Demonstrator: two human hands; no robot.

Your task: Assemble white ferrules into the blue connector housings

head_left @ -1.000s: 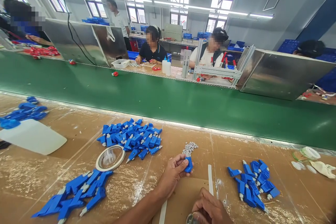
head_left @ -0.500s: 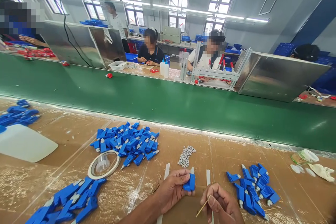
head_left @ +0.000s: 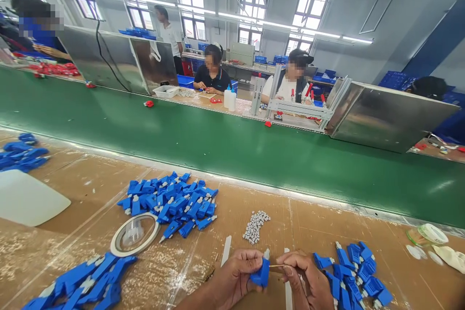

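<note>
At the front middle of the table, my left hand [head_left: 238,276] grips a blue plastic part [head_left: 260,273] with a pale grey tip pointing up. Pinched between the thumb and fingers of my right hand [head_left: 305,278] is a thin wooden toothpick [head_left: 276,265]. The toothpick's far end meets the right side of the blue part; whether it enters it I cannot tell. Just beyond my hands lies a small pile of grey pieces [head_left: 255,226]. More blue parts [head_left: 354,271] lie in a heap to the right of my right hand.
Further blue parts [head_left: 174,201] are heaped at the middle left, beside a tape roll [head_left: 118,250]. A whitish plastic container [head_left: 29,198] lies far left. At right are a toothpick tub [head_left: 428,235] and a white cloth [head_left: 450,257]. Beyond the green conveyor belt [head_left: 218,147], several people work.
My right hand has moved left and raised the toothpick, so its tip now meets the blue part. The view has shifted slightly. A red piece on the belt is now nearer.
</note>
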